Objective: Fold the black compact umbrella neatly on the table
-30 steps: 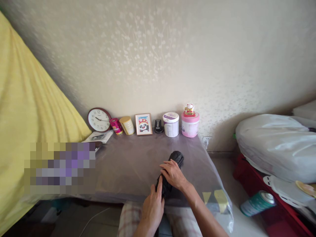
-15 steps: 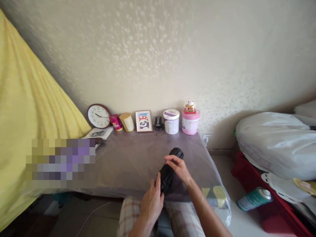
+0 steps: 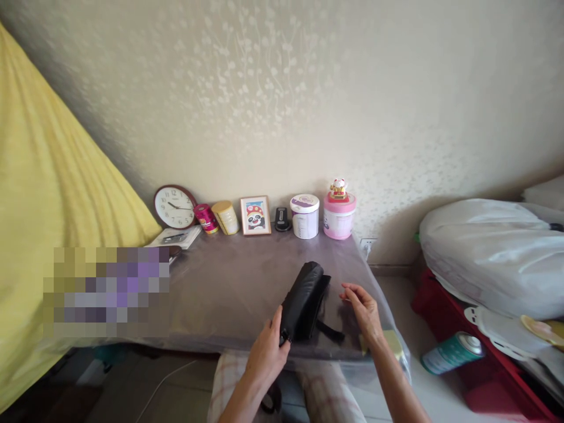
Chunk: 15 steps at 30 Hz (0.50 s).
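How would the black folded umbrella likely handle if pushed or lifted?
The black umbrella would probably stay stiff lengthwise, since it forms a straight bundle. Its fabric may flop open, as a flap and the strap stick out loose on one side. It seems unlikely to roll while the left hand holds its near end.

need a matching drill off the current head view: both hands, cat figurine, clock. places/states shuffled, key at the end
1. left hand
2. right hand
3. cat figurine
4. clock

A. on top of the pink tub
B. gripping the near end of the black umbrella
C. at the left end of the row along the wall
D. apart from the umbrella, fingers bent

Pairs: 1-B, 2-D, 3-A, 4-C
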Tool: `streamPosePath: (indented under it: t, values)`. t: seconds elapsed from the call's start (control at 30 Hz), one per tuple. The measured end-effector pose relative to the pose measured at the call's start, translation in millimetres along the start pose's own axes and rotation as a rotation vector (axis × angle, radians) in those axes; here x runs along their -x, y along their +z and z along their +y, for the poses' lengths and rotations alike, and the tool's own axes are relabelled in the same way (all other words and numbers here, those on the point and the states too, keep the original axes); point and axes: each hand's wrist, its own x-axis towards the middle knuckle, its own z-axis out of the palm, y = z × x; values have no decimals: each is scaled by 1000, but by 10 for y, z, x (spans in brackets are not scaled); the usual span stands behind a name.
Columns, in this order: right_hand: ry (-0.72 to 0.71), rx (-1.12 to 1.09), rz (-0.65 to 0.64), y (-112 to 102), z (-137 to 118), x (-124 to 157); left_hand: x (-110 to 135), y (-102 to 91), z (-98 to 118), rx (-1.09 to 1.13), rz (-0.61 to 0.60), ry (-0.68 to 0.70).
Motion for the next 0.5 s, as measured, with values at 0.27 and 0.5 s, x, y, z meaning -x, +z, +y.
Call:
streamPosePath:
  t: [0.27, 0.5]
  values:
    - [-12, 101, -49, -28, 161, 21, -61, -252, -156, 417, -169, -291]
    - [-7, 169, -72, -22, 132, 37, 152, -191, -78, -368, 54, -80]
